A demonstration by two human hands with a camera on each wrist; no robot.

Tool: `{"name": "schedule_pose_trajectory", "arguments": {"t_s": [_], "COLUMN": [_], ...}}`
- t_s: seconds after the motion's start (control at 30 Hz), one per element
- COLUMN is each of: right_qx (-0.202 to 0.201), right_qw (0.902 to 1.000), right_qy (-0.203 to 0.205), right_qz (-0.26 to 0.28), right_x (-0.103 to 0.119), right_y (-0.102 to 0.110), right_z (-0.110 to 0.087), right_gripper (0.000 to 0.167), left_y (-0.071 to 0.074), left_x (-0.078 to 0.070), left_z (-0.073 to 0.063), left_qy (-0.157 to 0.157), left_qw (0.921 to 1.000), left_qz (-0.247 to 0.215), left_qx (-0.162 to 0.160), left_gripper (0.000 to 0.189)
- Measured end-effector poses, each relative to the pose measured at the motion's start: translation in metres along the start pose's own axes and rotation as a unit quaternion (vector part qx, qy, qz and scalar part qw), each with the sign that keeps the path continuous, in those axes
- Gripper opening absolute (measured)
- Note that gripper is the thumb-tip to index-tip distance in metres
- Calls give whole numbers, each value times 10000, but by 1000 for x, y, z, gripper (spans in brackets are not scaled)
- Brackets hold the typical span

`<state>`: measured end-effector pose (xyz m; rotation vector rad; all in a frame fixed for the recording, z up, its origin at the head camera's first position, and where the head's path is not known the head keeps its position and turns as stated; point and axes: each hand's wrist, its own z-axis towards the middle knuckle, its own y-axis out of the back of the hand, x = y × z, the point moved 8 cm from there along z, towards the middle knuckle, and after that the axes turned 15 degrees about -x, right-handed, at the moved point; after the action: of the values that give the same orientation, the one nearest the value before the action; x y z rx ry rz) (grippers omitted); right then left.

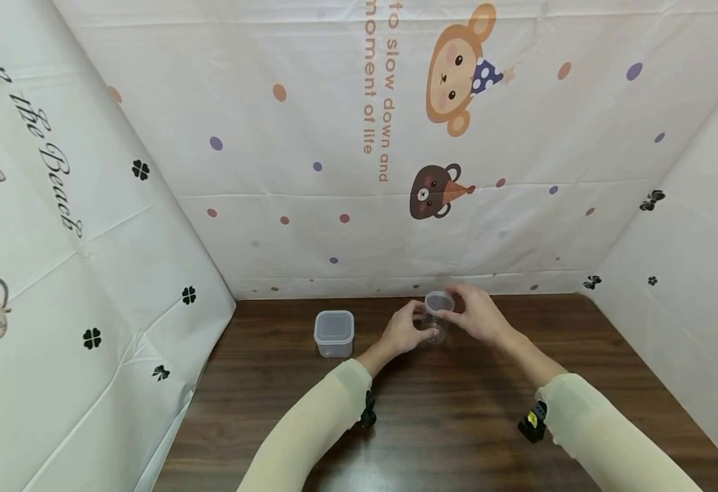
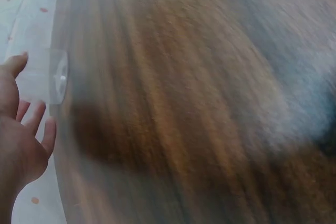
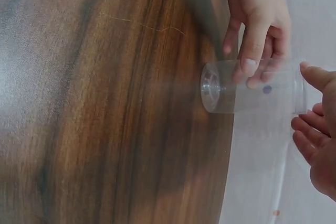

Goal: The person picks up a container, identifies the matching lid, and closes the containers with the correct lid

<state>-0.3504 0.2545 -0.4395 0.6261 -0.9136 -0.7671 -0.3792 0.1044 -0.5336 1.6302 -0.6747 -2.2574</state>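
A clear, round plastic container [image 1: 435,331] is between my two hands near the back of the table, its base [image 3: 211,87] visible in the right wrist view. My left hand [image 1: 403,331] grips its body from the left, thumb in front and fingers behind. At the top, my right hand [image 1: 480,314] holds the translucent round lid [image 1: 439,301] by its edge, thumb and fingers on opposite sides. The lid sits at the container's mouth; whether it is fastened cannot be told. In the left wrist view, part of the container [image 2: 42,77] shows beside a hand.
A square, lidded translucent box [image 1: 334,333] stands on the dark wooden table [image 1: 432,424], left of my left hand. Printed white cloth [image 1: 309,137] rises behind the table's back edge, with more white cloth along both sides.
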Motion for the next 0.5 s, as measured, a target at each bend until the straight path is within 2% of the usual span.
{"name": "schedule_pose_trajectory", "arguments": {"t_s": [0.17, 0.33, 0.5], "right_qx": [239, 488, 548], "right_qw": [9997, 9985, 9979], "right_qy": [98, 228, 315], "right_qz": [39, 82, 165], "right_x": [1, 2, 4], "right_y": [2, 2, 2], "right_z": [2, 4, 5], "right_gripper": [63, 65, 60], "left_y": [0, -1, 3], "left_x": [-3, -6, -11], "left_z": [3, 5, 6], "left_qy": [38, 160, 221], "left_qw": [10000, 9994, 9986], "left_qz": [-46, -280, -426], "left_qx": [28, 138, 203], "left_gripper": [67, 77, 75]}}
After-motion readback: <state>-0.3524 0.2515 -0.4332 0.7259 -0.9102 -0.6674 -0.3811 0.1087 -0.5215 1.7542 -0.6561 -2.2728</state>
